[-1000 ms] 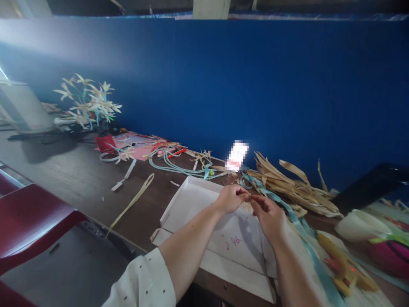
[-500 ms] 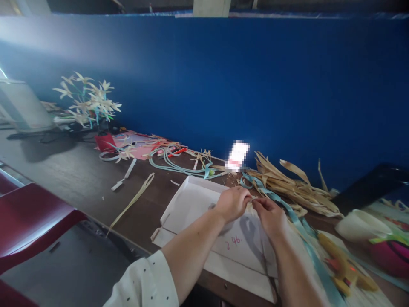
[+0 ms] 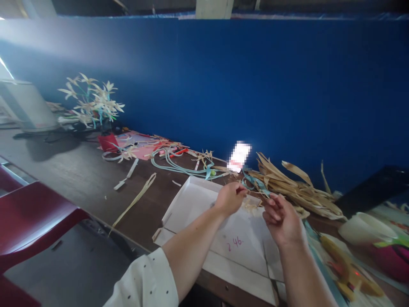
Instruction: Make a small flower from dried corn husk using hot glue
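A thin pale strand (image 3: 258, 192), like a strip of dried husk, stretches between my two hands. My left hand (image 3: 230, 199) is closed, with one end pinched between thumb and forefinger. At the other end, my right hand (image 3: 283, 219) pinches with its fingertips while its other fingers curl loosely. Both hands are above an opened white cardboard box (image 3: 191, 207) with red handwriting on it. Small pale scraps (image 3: 251, 207) lie on the cardboard beneath the strand. Just beyond my right hand is a pile of dried corn husks (image 3: 287, 183).
A yellow glue gun (image 3: 343, 262) with a red light lies at the right, near a whitish bowl (image 3: 366, 228). Light-blue tubing (image 3: 169, 166) and a bright phone-like screen (image 3: 239, 157) are behind the box. A husk-flower arrangement (image 3: 96, 100) stands left, above red chairs (image 3: 38, 217).
My hands were close together and are now apart, the right one shifted rightward and turned more palm-up. The strand now shows stretched between them. The view has moved slightly.
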The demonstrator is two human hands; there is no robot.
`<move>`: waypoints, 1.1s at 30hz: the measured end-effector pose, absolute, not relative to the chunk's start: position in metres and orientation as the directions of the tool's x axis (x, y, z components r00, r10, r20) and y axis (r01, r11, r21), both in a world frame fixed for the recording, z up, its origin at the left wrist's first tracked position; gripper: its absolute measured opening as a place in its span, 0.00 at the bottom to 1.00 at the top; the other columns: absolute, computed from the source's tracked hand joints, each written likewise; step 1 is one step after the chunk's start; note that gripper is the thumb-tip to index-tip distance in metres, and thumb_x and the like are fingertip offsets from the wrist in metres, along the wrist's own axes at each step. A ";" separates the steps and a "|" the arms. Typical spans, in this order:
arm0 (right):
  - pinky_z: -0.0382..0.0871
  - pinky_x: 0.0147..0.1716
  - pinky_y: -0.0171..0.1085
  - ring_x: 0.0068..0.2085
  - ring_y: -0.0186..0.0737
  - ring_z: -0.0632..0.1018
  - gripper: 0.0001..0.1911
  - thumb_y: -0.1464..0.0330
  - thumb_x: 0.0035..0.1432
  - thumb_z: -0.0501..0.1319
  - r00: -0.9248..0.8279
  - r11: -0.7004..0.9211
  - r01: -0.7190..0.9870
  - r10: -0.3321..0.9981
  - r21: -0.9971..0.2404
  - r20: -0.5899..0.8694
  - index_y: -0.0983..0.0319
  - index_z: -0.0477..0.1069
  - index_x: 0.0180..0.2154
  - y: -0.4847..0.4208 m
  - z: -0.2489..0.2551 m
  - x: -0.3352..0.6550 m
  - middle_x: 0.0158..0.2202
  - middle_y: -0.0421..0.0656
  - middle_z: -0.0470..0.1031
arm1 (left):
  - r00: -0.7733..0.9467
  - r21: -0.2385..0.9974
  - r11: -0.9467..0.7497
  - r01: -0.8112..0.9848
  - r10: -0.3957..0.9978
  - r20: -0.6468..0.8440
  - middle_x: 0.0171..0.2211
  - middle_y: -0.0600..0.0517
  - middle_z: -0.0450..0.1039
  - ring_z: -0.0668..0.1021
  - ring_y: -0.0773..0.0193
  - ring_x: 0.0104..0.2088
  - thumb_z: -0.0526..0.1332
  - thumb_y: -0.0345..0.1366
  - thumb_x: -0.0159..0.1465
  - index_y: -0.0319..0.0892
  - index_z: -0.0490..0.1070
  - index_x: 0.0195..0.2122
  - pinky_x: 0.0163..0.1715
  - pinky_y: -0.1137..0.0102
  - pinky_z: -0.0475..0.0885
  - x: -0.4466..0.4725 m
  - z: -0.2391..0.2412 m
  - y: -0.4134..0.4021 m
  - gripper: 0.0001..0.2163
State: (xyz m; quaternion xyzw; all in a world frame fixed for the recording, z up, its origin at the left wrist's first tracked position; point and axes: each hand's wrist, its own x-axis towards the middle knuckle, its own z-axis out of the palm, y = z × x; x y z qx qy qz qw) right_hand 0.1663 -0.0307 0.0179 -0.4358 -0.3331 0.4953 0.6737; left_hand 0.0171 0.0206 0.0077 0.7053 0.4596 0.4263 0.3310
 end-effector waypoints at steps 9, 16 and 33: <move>0.54 0.18 0.32 0.21 0.31 0.63 0.25 0.55 0.46 0.67 0.322 0.149 0.171 0.926 -0.974 0.198 0.60 0.74 0.45 -0.027 0.002 0.160 0.29 0.40 0.72 | 0.295 0.982 -0.152 0.115 0.949 0.113 0.24 0.54 0.74 0.69 0.73 0.22 0.60 0.40 0.57 0.38 0.74 0.32 0.25 0.76 0.65 0.022 0.005 0.024 0.10; 0.52 0.17 0.32 0.19 0.31 0.61 0.20 0.52 0.48 0.66 0.409 0.138 0.200 0.888 -0.970 0.211 0.61 0.76 0.35 -0.024 -0.007 0.167 0.17 0.36 0.63 | 0.432 0.992 -0.110 0.057 0.899 0.075 0.26 0.52 0.74 0.67 0.74 0.19 0.61 0.40 0.57 0.36 0.74 0.32 0.19 0.77 0.63 0.024 0.011 0.017 0.11; 0.47 0.12 0.26 0.16 0.23 0.61 0.20 0.57 0.40 0.71 0.422 0.198 -0.240 0.903 -0.950 0.081 0.63 0.71 0.31 -0.023 -0.001 0.166 0.26 0.39 0.72 | 0.464 0.996 -0.085 0.037 0.884 0.058 0.26 0.52 0.73 0.67 0.77 0.17 0.61 0.36 0.58 0.35 0.71 0.32 0.18 0.78 0.64 0.024 0.011 0.015 0.08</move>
